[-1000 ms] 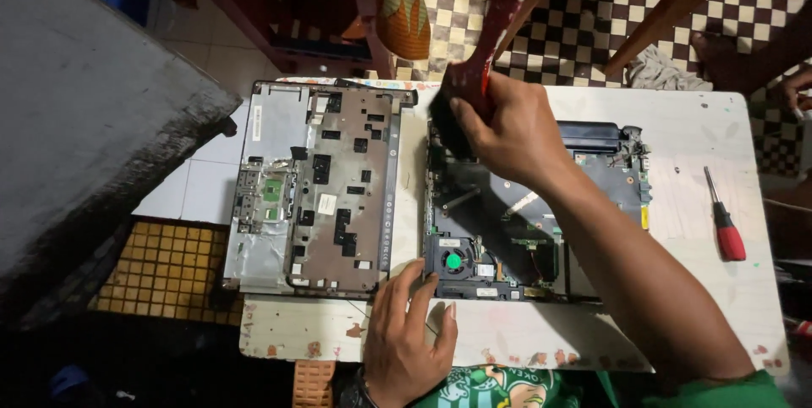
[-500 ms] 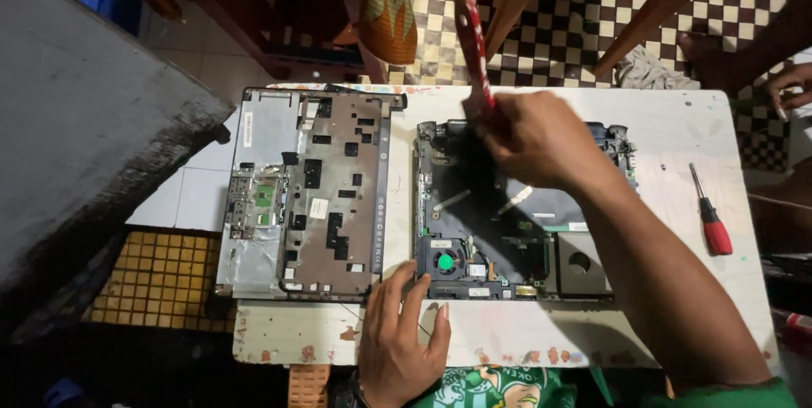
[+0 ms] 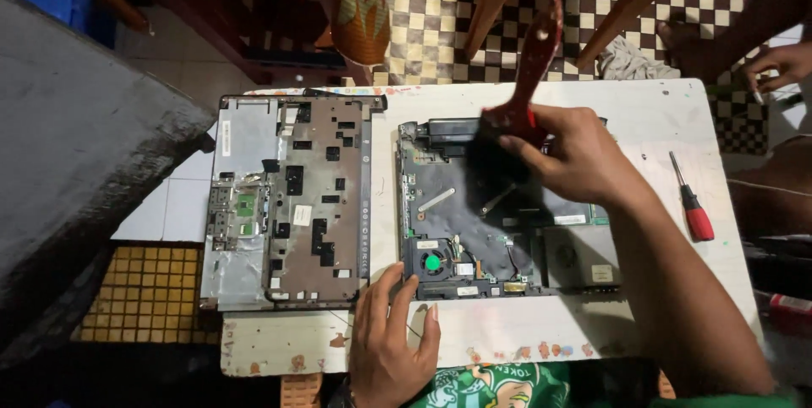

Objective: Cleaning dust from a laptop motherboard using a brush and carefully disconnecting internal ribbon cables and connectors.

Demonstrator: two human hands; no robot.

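A: What was the brush (image 3: 518, 112) doing?

B: It was on the open laptop base (image 3: 499, 213), dark bristles down on the far middle of the board and the red handle tilted up and away. The right hand (image 3: 575, 154) had its fingers closed around the handle's lower end.

A: And the left hand (image 3: 391, 336)?

B: It lay flat on the near edge of the white table (image 3: 643, 112), fingers spread and gripping nothing, fingertips touching the base's near left corner, just beside the green-hubbed fan (image 3: 433, 262).

A: What lay around that?

B: The removed top cover (image 3: 292, 201) lay underside up, left of the base and a little apart. A red-handled screwdriver (image 3: 692, 205) lay to the right, clear of the base. At the far right another person's hand (image 3: 782, 65) showed beyond the table.
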